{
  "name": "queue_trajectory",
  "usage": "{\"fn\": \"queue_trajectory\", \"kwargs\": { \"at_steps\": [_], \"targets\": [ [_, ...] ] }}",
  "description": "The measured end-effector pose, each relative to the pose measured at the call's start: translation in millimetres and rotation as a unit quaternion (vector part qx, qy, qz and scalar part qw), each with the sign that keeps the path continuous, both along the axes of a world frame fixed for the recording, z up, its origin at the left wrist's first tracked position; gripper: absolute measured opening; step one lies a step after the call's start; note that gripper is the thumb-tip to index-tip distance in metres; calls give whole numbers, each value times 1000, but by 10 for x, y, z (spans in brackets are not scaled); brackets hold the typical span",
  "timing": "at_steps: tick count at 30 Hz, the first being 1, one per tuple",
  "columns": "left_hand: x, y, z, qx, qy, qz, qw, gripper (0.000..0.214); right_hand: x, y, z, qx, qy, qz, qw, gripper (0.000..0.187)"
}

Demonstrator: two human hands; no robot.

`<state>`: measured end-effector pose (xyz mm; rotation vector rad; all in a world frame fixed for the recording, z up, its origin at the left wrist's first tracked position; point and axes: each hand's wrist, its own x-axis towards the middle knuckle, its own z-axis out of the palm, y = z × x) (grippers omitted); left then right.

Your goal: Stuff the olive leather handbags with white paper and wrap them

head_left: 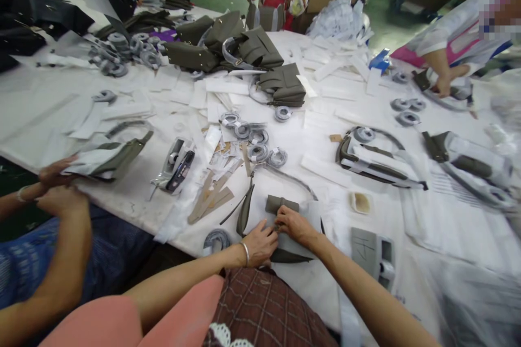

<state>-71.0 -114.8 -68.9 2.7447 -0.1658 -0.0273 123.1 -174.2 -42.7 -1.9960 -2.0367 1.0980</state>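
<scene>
An olive-grey handbag (281,204), partly covered in white wrapping, lies on the table right in front of me. Its thin strap (299,180) arches away on the far side. My left hand (260,244), with a bracelet at the wrist, has its fingers bent and drawn together over the bag's near part. From the right, my right hand (297,225) meets it, thumb and fingertips pinched just below the olive tab. Whatever small part sits between the fingertips is hidden. Left of the bag is a grey coiled strap (216,241).
A tape dispenser (179,165) lies to the left, another dispenser (373,254) to the right. Several grey coils (258,153), paper strips (215,195) and wrapped bags (378,157) cover the white table. A co-worker's hands (61,187) hold a bag at left; other people work across.
</scene>
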Motion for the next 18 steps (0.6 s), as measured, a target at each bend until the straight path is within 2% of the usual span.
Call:
{"fn": "queue_trajectory", "kwargs": {
  "at_steps": [3, 6, 10, 18],
  "targets": [
    [-89, 70, 95, 8, 8, -2, 1000, 47, 31, -45, 19, 8, 5, 12, 1000, 18],
    [-214, 157, 145, 8, 26, 41, 999, 57, 9, -121, 20, 37, -8, 34, 999, 21],
    [-341, 245, 141, -7, 52, 96, 994, 70, -43, -164, 0, 67, -64, 59, 994, 22],
    [-376, 248, 104, -27, 49, 110, 992, 63, -159, -158, -75, 91, -130, 55, 986, 20]
  ]
}}
